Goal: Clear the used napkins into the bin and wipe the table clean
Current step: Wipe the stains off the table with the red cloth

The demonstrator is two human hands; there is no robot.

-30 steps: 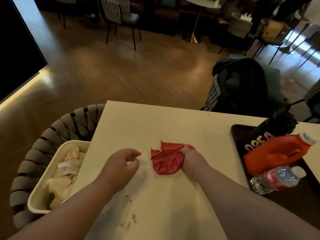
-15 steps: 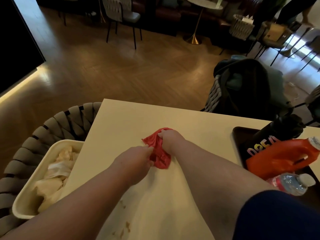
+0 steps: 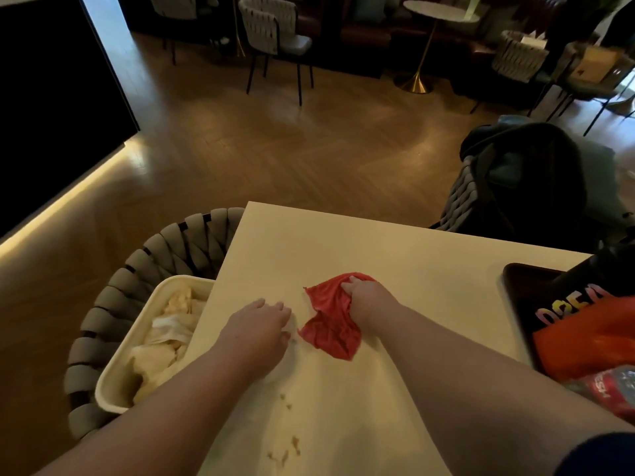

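Note:
A red cloth [image 3: 330, 321] lies crumpled on the cream table [image 3: 395, 255], and my right hand [image 3: 369, 298] grips its far upper part. My left hand [image 3: 257, 326] rests palm down on the table just left of the cloth, fingers spread, holding nothing that shows. A cream bin [image 3: 137, 352] with crumpled used napkins [image 3: 165, 334] sits on the woven chair at the table's left edge. Brown crumbs and smears [image 3: 287, 444] mark the near part of the table.
A dark tray [image 3: 519, 286] at the right carries an orange jug [image 3: 591, 338], a dark bottle and a small water bottle [image 3: 611, 389]. A woven chair [image 3: 130, 283] holds the bin. Another chair with dark clothing [image 3: 529, 180] stands beyond the far edge.
My left hand has let go of the cloth and now lies flat beside it. My right hand has moved the cloth a little to the right, and it lies more spread out.

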